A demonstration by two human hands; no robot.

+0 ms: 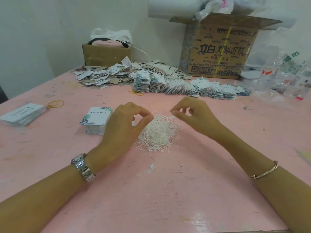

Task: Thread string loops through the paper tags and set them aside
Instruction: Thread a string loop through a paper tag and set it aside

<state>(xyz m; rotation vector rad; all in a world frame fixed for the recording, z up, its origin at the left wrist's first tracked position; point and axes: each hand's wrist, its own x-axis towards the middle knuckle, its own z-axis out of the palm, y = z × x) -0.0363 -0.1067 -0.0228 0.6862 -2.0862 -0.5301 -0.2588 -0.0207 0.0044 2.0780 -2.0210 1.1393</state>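
Just below fingers (145, 113): string pile (159, 132), possibly pinched.

The large cardboard box (218, 47) bears the brand 立白 in big characters, then what looks like 大师香氛, with 天然 and 衣液 on a smaller line beneath. Small 立白 marks repeat across its front. A digit string along its top edge starts 7910; the rest blurs. A barcode (201, 70) sits at its lower left corner. Right of the box, a plastic bag (289, 61) shows a green 市. In front of the box, the stack of leaf-printed tags (97, 117) carries one row of characters, unreadable.
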